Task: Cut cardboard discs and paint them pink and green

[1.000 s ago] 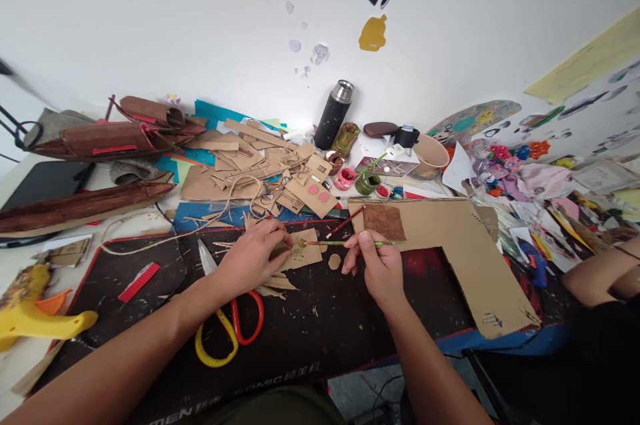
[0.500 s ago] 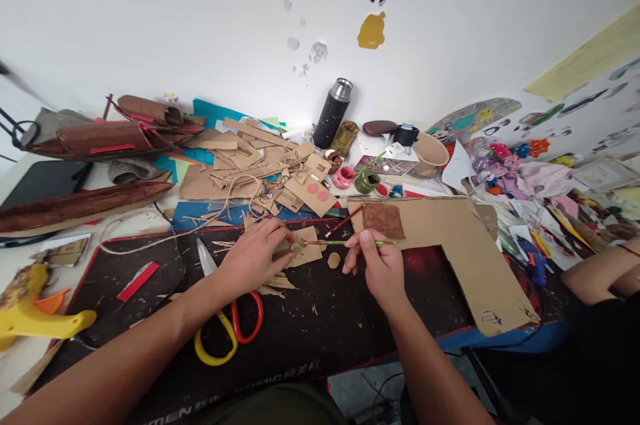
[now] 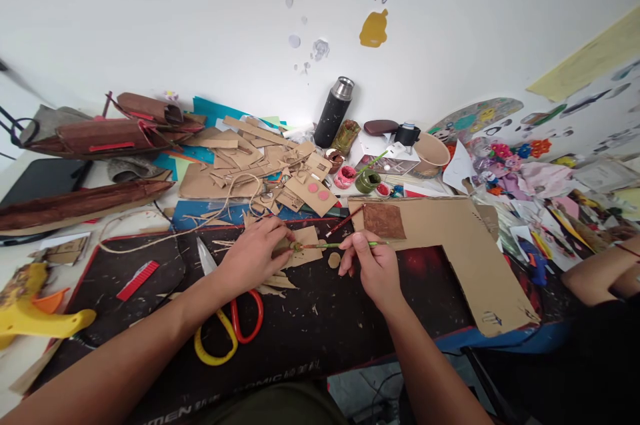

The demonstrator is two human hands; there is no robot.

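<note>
My right hand [image 3: 373,268] is closed around a paintbrush [image 3: 325,246] with a green handle, its bristles pointing left. The brush tip rests on a small cardboard disc [image 3: 296,248] partly covered in green paint. My left hand [image 3: 260,248] reaches in from the left, thumb and fingers curled to the disc's edge and holding it. Under the disc lies a flat cardboard piece [image 3: 311,253]. A plain round cardboard disc [image 3: 334,260] sits between my hands. Scissors [image 3: 235,328] with yellow and red handles lie partly beneath my left forearm.
Jars of green paint [image 3: 369,180] and pink paint [image 3: 345,177] stand behind, near a black thermos [image 3: 334,113]. Cardboard scraps [image 3: 245,158] are heaped back left. An L-shaped cardboard sheet [image 3: 465,245] lies right; a yellow glue gun [image 3: 45,318] lies left. Another person's arm [image 3: 600,272] shows far right.
The brush and my right hand have shifted slightly left, bringing the tip nearer my left fingers. My left hand stays in place at the disc.
</note>
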